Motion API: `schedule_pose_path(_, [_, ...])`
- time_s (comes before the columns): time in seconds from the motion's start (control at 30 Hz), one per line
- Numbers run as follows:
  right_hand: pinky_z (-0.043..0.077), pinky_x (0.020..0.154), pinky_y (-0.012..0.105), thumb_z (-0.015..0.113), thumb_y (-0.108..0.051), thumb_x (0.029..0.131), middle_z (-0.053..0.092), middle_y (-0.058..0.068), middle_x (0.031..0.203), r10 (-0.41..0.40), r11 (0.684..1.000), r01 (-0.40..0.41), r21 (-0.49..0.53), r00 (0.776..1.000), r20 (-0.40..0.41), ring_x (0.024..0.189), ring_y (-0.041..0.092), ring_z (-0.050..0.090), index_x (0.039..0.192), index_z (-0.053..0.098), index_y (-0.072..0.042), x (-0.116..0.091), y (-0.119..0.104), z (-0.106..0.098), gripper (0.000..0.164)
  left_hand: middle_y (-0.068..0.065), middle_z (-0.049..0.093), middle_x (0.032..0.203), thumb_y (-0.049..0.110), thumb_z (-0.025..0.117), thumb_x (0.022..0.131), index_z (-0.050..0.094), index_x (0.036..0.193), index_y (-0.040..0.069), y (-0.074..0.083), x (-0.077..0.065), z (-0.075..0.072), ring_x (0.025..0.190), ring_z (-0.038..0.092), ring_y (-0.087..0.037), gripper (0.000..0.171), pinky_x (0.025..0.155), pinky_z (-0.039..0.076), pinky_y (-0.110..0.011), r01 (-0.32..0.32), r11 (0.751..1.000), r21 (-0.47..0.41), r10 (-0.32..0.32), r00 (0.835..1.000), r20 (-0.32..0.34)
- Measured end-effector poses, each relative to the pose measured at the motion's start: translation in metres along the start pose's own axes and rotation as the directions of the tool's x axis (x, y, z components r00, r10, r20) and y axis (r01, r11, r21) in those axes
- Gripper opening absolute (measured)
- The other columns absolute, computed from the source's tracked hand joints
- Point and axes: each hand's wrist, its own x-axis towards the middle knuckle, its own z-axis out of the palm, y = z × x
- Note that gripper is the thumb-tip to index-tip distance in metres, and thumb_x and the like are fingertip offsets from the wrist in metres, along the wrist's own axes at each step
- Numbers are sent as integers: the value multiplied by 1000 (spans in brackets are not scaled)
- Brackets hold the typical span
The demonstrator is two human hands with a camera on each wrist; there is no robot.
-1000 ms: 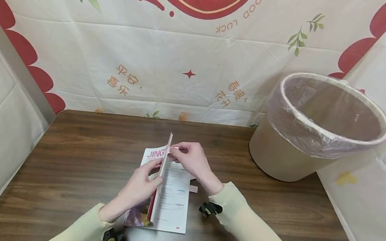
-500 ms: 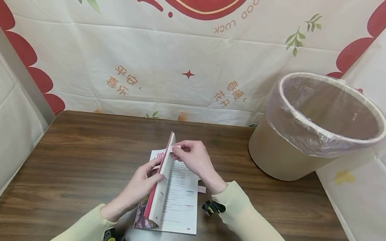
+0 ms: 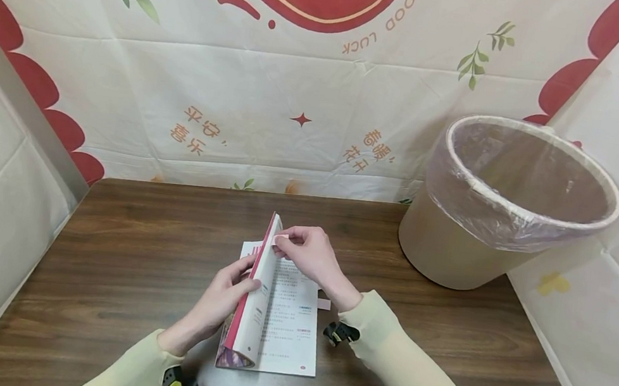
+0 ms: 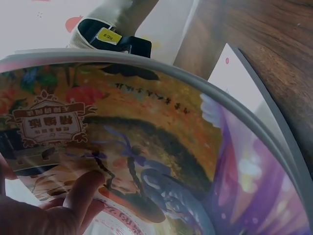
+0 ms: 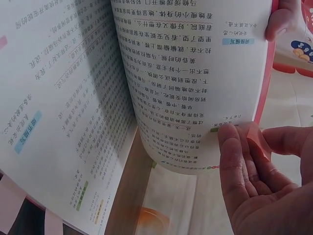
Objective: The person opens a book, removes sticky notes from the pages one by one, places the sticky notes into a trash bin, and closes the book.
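Note:
A softcover book (image 3: 290,324) lies partly open on the table, its left part lifted and bowed. My left hand (image 3: 224,291) grips that raised part, thumb on the inner page and fingers behind. In the left wrist view, a fingertip presses the painted cover (image 4: 166,147). At the raised page's outer edge, near its top, my right hand (image 3: 307,255) pinches a small pink sticky tab (image 5: 257,141). Fingertips touch the printed page (image 5: 186,98) there. Another pink tab (image 3: 323,304) juts from the book's right side, near the right wrist.
A beige waste bin (image 3: 451,254) with a clear plastic liner stands at the table's back right. The wooden table (image 3: 137,250) meets a printed white cloth (image 3: 275,87) at the back. Each wrist wears a black camera strap (image 3: 342,333).
The book has shifted slightly right. Its raised part has tipped left, showing more of the inner page. My right hand stays near the page's top edge, holding the tab.

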Motion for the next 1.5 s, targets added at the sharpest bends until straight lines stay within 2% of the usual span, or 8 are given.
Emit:
schedule_pose_path(0.3, [53,71,30,63,-24,90,70,0,79,8,1000,-8,-5,1000,-6,73,15,67,98,74,-7,0,2,0,22,-27,49,131,9,52,96,31,148,-4,0,-1,-3,104,58,-29,58,84,52,-35,36,999,-36,-34,998,61])
schedule_pose_path(0.47, [53,72,30,63,-24,91,70,1,81,17,1000,-17,11,1000,-1,75,16,68,101,74,-6,-1,2,-1,24,-26,50,130,8,51,96,32,148,-4,0,0,-4,100,59,-25,57,80,52,-32,39,999,-31,-37,998,49])
schedule_pose_path(0.63, [53,72,30,63,-24,91,70,1,82,26,1000,-26,18,1000,-1,76,19,68,102,73,-6,-3,4,-3,24,-24,52,127,6,50,95,37,146,-2,-1,1,-7,95,61,-26,53,76,54,-35,23,1000,4,-23,999,28])
schedule_pose_path(0.87, [54,70,29,63,-22,91,69,-1,81,33,999,-33,2,999,-17,79,26,68,102,73,-6,-5,10,-9,23,-21,57,124,9,56,94,41,144,1,3,0,-15,93,64,-27,52,74,56,-38,20,994,108,-22,1000,15])
schedule_pose_path(1.1, [55,69,32,63,-19,90,68,0,77,44,999,-44,-5,999,-28,76,26,68,99,74,-5,-9,18,-16,20,-21,58,122,12,60,92,43,141,-2,12,-5,-26,91,66,-26,53,72,56,-37,23,987,162,-27,999,25])
schedule_pose_path(1.5, [56,65,38,61,-18,90,68,1,76,83,994,-87,-60,994,-65,73,26,67,99,73,-5,-18,38,-28,19,-21,55,126,10,58,94,41,142,2,17,-13,-48,94,66,-29,52,73,56,-42,75,993,93,-76,997,8])
